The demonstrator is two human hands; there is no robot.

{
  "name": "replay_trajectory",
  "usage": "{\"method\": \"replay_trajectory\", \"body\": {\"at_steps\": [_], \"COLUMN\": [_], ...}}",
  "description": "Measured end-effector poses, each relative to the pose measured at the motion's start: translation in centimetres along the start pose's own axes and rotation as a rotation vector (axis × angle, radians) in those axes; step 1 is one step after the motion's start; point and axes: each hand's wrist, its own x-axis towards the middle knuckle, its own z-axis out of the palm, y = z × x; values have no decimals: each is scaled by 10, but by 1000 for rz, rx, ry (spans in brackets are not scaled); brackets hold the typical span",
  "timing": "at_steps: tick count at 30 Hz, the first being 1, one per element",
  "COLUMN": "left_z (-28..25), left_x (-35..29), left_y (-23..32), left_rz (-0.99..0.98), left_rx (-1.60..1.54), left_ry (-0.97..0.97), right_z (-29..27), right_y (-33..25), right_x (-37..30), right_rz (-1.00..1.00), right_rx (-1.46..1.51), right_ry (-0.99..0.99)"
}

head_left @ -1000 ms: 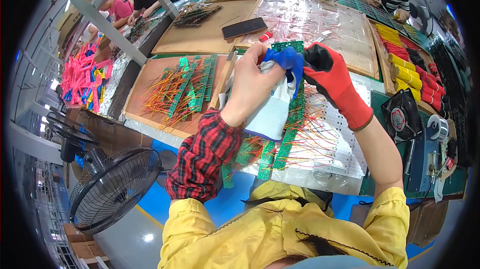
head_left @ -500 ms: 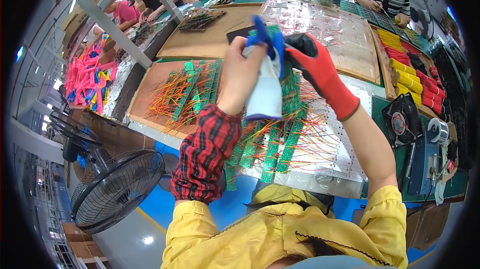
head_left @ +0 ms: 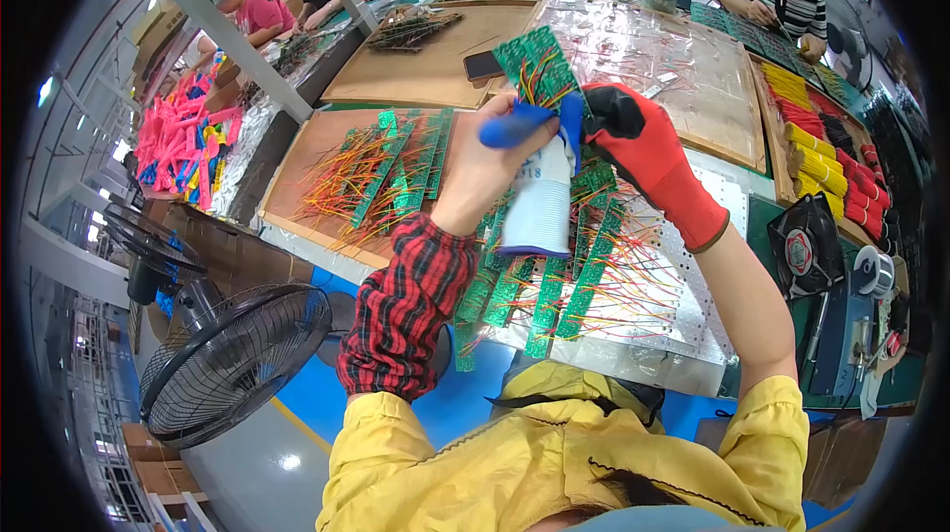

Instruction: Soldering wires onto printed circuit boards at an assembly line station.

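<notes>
My left hand (head_left: 485, 161) is bare and closed on a white and blue work glove (head_left: 539, 205), whose cuff hangs down and whose blue fingers fold over at the top. My right hand (head_left: 638, 141) wears a red and black glove. Its fingers are curled in a pinch against the blue part of the work glove; the fingertips are partly hidden. Just beyond the hands is a green circuit board (head_left: 534, 55) with red and yellow wires. Below the work glove lie several narrow green circuit boards (head_left: 546, 304) with thin wires, on a metal-topped surface (head_left: 658, 354).
Another heap of wired boards (head_left: 381, 171) covers the brown board at left. A dark phone (head_left: 483, 66) lies farther back. Bundled wires (head_left: 811, 151) fill a tray at right, beside a small black fan (head_left: 802, 240). A floor fan (head_left: 237, 364) stands at left. Several people work across the tables.
Both hands have come down slightly and rightward with the work glove. Its blue fingers, upright and blurred before, now flop over my left hand, and the green board behind shows more clearly.
</notes>
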Motion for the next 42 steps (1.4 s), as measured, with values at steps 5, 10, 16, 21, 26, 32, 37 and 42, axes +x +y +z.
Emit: {"method": "replay_trajectory", "body": {"at_steps": [5, 10, 16, 21, 26, 32, 37, 42], "left_z": [16, 13, -1, -27, -35, -34, -27, -66], "left_x": [3, 12, 17, 20, 8, 14, 11, 12], "left_y": [-9, -17, -15, 2, -15, -35, -25, -30], "left_rz": [300, 312, 171, 182, 19, 134, 190, 21], "left_rx": [452, 501, 674, 394, -132, 253, 490, 823], "left_ry": [320, 446, 577, 411, 163, 358, 599, 624], "right_z": [14, 31, 53, 37, 18, 41, 66, 105], "right_y": [-11, -9, 5, 32, 19, 26, 11, 18], "right_x": [0, 8, 20, 38, 18, 11, 19, 33], "right_rz": [-50, -172, -240, -103, 44, -29, -100, -93], "right_rx": [-143, -383, -543, 94, -177, -244, -546, -748], "right_ry": [102, 236, 235, 29, -1, 47, 65, 23]}}
